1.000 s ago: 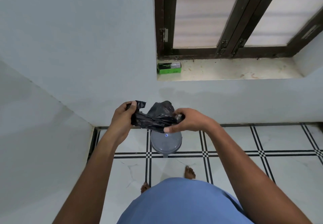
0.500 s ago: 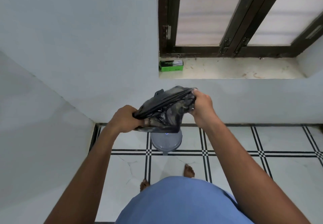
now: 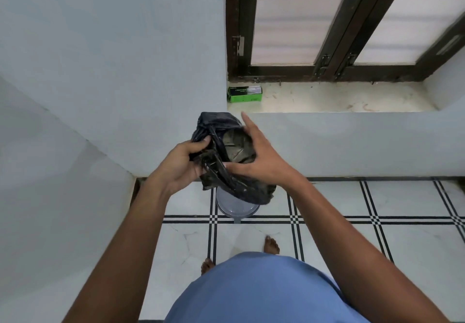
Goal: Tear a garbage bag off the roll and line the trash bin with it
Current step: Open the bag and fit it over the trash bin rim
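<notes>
Window sill (image 3: 339, 97), pale stone, speckled. Green box (image 3: 244, 94) lies on its left end, against the wall corner. Dark wooden window frame (image 3: 334, 45) stands directly behind the sill; panes pale, ribbed. Light blue wall (image 3: 113, 58) left of and below the sill. Below it, white floor tiles (image 3: 415, 247) crossed by black double lines.

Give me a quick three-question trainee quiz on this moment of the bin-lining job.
1. True or false: the garbage bag already lines the trash bin.
2. Which of the hands grips the bag with curled fingers: A left hand, B right hand?
3. Fill in: the green box sits on the window ____.

Key: 1 false, the bag is held above the bin; 2 A; 3 sill.
</notes>
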Demonstrator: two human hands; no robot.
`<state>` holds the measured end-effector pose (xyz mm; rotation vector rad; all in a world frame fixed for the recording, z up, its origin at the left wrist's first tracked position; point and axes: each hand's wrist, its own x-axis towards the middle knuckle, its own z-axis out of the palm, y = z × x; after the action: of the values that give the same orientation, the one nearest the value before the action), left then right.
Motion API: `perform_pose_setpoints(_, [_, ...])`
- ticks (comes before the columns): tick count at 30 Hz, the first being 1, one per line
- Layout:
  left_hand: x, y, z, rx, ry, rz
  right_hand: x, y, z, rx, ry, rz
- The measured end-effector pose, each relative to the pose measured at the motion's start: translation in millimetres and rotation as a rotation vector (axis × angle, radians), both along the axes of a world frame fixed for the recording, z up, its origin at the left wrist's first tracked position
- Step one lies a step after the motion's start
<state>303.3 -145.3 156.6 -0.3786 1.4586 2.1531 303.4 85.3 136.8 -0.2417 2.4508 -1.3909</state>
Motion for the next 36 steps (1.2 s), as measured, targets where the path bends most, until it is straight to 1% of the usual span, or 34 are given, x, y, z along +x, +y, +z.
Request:
perform_pose_setpoints(1, [0.9, 3.8, 4.0, 0.009, 0.005, -0.044, -2.4, -1.2, -0.4, -0.031, -0.026, 0.019])
perform_pose_setpoints(2, [1.4, 5.2, 6.5, -0.020, 0.025, -0.093, -5.6, 0.4, -0.4, -0.019, -0.041, 0.022])
perform_pose_setpoints(4, [0.1, -2.8, 6.9, -0.187, 0.079, -0.195, -12.5, 9.4, -4.6, 0.030, -0.051, -0.006])
perform_pose_setpoints(6, [-2.9, -21.3, -1.0, -0.445, 0.106, -0.344, -14.2, 24.2, -9.0, 0.016, -0.067, -0.121])
perform_pose_setpoints(8, [-6.5, -40.5, -13.3, -0.775, 0.112, -0.482, -12.3, 41.9, -6.9, 0.005, -0.068, -0.233])
perform_pose_setpoints(9, [-7.2, -50.3, -21.0, -0.906, 0.105, -0.498, -11.8, 50.2, -4.1, 0.019, -0.085, -0.246])
perform_pose_setpoints(10, [-7.6, -57.2, -26.2, -0.984, 0.090, -0.466, -11.8, 59.8, -2.0, 0.043, -0.123, -0.230])
perform_pose_setpoints(11, [-8.7, -64.8, -31.4, -1.032, 0.077, -0.395, -10.3, 68.5, 1.7, 0.068, -0.189, -0.182])
perform_pose_setpoints(12, [-9.5, -70.9, -34.9, -1.038, 0.055, -0.319, -9.0, 76.4, 5.2, 0.081, -0.278, -0.116])
perform_pose_setpoints(13, [-10.1, -77.4, -37.6, -1.006, 0.031, -0.250, -4.3, 83.1, 7.8, 0.061, -0.375, -0.056])
perform_pose_setpoints(14, [-10.1, -82.6, -37.5, -0.921, -0.013, -0.188, -0.5, 89.1, 9.8, 0.018, -0.468, -0.009])
perform_pose_setpoints(15, [-9.4, -86.2, -36.9, -0.777, -0.062, -0.142, 5.8, 93.1, 11.4, -0.067, -0.542, 0.012])
perform_pose_setpoints(16, [-7.0, -88.5, -34.1, -0.583, -0.105, -0.105, 12.5, 95.4, 10.7, -0.193, -0.594, 0.005])
perform_pose_setpoints(18, [0.4, -88.0, -30.9, -0.168, -0.124, -0.024, 24.2, 96.1, 6.2, -0.498, -0.619, -0.026])
perform_pose_setpoints(19, [5.2, -86.5, -32.1, -0.030, -0.110, 0.011, 30.6, 94.4, 1.8, -0.649, -0.612, -0.060])
perform_pose_setpoints(20, [9.5, -84.1, -31.6, 0.045, -0.103, 0.038, 34.7, 91.2, -2.1, -0.781, -0.597, -0.113])
perform_pose_setpoints(22, [13.3, -81.9, -35.5, 0.100, -0.115, 0.007, 38.7, 86.3, -11.3, -0.970, -0.555, -0.306])
perform_pose_setpoints(23, [15.9, -77.4, -35.7, 0.081, -0.128, -0.060, 38.9, 85.7, -17.5, -1.036, -0.539, -0.410])
perform_pose_setpoints(26, [22.3, -59.3, -37.7, -0.156, -0.128, -0.346, 35.7, 86.5, -37.1, -1.170, -0.542, -0.646])
perform_pose_setpoints(27, [24.7, -51.7, -40.3, -0.229, -0.113, -0.381, 34.2, 88.5, -41.8, -1.190, -0.557, -0.694])
perform_pose_setpoints(28, [24.7, -44.1, -45.1, -0.254, -0.102, -0.360, 33.1, 91.5, -43.9, -1.174, -0.582, -0.698])
perform_pose_setpoints(29, [22.6, -37.4, -51.3, -0.209, -0.108, -0.276, 33.2, 95.7, -46.0, -1.150, -0.608, -0.661])
perform_pose_setpoints(30, [19.8, -30.4, -55.2, -0.116, -0.125, -0.137, 33.7, 100.5, -44.2, -1.106, -0.631, -0.602])
perform_pose_setpoints(31, [16.6, -24.9, -57.9, -0.010, -0.131, 0.022, 32.6, 106.5, -43.5, -1.019, -0.632, -0.552])
perform_pose_setpoints(33, [8.9, -15.3, -63.6, 0.120, -0.152, 0.284, 28.7, 122.1, -41.2, -0.719, -0.577, -0.491])
perform_pose_setpoints(34, [6.4, -12.4, -63.3, 0.131, -0.169, 0.355, 26.2, 127.2, -42.0, -0.558, -0.545, -0.503])
perform_pose_setpoints(35, [5.6, -5.4, -61.6, 0.124, -0.175, 0.381, 21.0, 135.2, -45.1, -0.447, -0.504, -0.560])
perform_pose_setpoints(36, [5.9, -0.2, -56.1, 0.092, -0.160, 0.354, 17.2, 137.2, -47.8, -0.407, -0.460, -0.649])
